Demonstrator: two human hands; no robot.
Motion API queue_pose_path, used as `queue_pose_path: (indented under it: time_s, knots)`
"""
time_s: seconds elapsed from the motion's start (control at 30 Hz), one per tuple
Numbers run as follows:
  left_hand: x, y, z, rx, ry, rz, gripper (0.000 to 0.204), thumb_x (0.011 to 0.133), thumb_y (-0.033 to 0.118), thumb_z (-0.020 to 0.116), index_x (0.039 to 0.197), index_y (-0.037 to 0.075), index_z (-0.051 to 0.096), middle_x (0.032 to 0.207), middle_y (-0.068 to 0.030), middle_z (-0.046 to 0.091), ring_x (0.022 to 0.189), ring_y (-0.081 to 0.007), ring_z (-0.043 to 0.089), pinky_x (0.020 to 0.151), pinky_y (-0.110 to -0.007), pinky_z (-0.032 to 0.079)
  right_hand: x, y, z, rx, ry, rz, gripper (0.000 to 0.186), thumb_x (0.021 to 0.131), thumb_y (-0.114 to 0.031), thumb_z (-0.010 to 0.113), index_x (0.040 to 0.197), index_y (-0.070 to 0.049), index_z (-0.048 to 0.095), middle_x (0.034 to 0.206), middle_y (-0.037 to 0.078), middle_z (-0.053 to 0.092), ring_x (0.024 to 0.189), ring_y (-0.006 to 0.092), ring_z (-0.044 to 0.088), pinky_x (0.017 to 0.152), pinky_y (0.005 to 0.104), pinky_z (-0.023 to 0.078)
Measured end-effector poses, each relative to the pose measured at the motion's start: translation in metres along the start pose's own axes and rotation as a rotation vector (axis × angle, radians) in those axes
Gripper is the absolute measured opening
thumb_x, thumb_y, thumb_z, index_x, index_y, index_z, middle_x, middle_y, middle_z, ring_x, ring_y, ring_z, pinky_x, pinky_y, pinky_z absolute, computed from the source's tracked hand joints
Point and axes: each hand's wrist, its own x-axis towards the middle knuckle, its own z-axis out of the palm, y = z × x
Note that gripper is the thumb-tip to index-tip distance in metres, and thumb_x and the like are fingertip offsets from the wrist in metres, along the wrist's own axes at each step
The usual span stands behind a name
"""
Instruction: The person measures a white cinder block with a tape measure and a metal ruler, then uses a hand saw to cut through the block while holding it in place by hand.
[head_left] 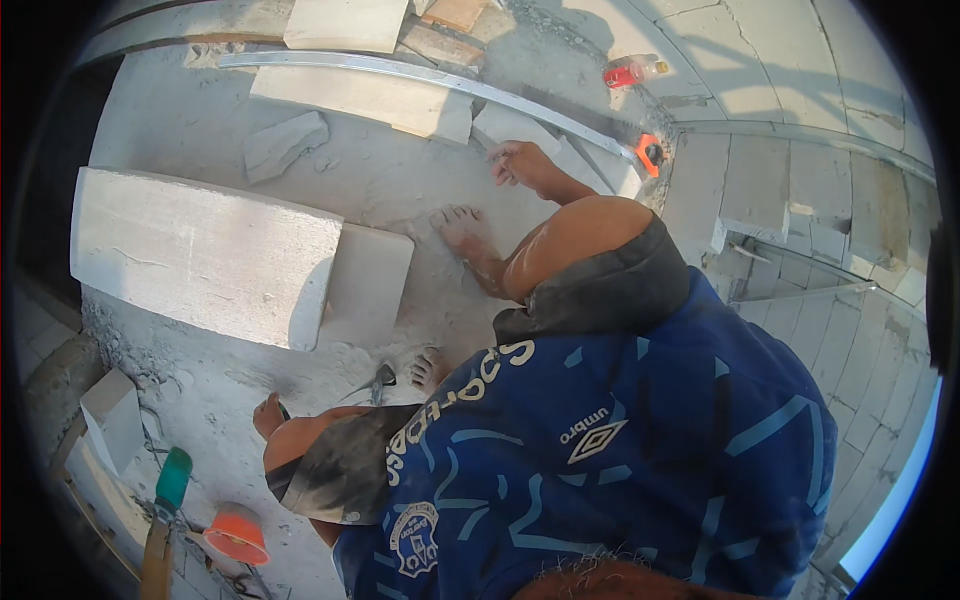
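Note:
My right hand (pixel 518 168) is beside my bent knee, fingers loosely curled but apart, holding nothing, near pale broken slabs (pixel 510 128). Low at the left, my left hand (pixel 270 415) is partly hidden behind my other knee, fingers curled by a small dark green item I cannot make out. A large pale block (pixel 200 250) lies over another slab (pixel 375 285) to the left of my bare feet. A metal trowel-like tool (pixel 382 380) lies between my left hand and a foot.
A long metal bar (pixel 430 78) crosses blocks at the top, with an orange-black tool (pixel 650 153) at its right end and a bottle (pixel 632 72) nearby. An orange bucket (pixel 238 537), green-handled tool (pixel 172 480) and block (pixel 112 420) sit lower left. Block walls (pixel 760 180) rise right.

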Motion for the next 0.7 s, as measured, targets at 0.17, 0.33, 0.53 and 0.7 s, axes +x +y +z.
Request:
queue_pose_path:
  time_s: [0.17, 0.33, 0.53, 0.7]
  knots:
    - [-0.011, 0.03, 0.016, 0.06, 0.396, -0.125, 0.042, 0.075, 0.034, 0.081, 0.103, 0.004, 0.074, 0.104, -0.0184, 0.073, 0.099, -0.0364, 0.068, 0.086, -0.048, 0.054, 0.042, -0.035, -0.063, -0.115, 0.163, -0.143, 0.016, 0.088, -0.013, 0.062, 0.096, -0.001, 0.069, 0.081, 0.004, 0.061, 0.069, 0.0142, 0.054, 0.061, 0.0329, 0.044]
    - [-0.034, 0.061, 0.023, 0.04, 0.505, -0.012, 0.045, 0.077, 0.036, 0.08, 0.099, -0.002, 0.069, 0.104, -0.0226, 0.066, 0.104, -0.0415, 0.063, 0.092, -0.05, 0.052, 0.084, -0.076, -0.065, -0.991, 0.215, -0.354, 0.053, 0.074, -0.034, 0.078, 0.113, 0.0, 0.067, 0.106, 0.026, 0.072, 0.102, 0.0392, 0.071, 0.088, 0.0444, 0.054]
    - [-0.066, 0.084, 0.009, -0.003, 0.714, 0.017, 0.062, 0.08, 0.05, 0.082, 0.113, -0.001, 0.07, 0.118, -0.0242, 0.068, 0.11, -0.0429, 0.064, 0.093, -0.05, 0.052, 0.113, -0.072, -0.055, -1.456, 0.124, -0.274, 0.052, 0.083, -0.039, 0.076, 0.116, 0.0, 0.068, 0.106, 0.024, 0.073, 0.103, 0.0414, 0.07, 0.09, 0.0497, 0.055]
    - [-0.073, 0.125, -0.074, -0.874, 0.365, -0.049, 0.055, 0.094, 0.046, 0.075, 0.12, -0.002, 0.069, 0.105, -0.011, 0.073, 0.095, -0.0164, 0.066, 0.082, -0.031, 0.053, 0.095, -0.088, -0.056, -1.314, 0.124, -0.418, 0.04, 0.085, -0.038, 0.074, 0.096, 0.0, 0.068, 0.086, 0.024, 0.072, 0.082, 0.0429, 0.071, 0.076, 0.0511, 0.055]
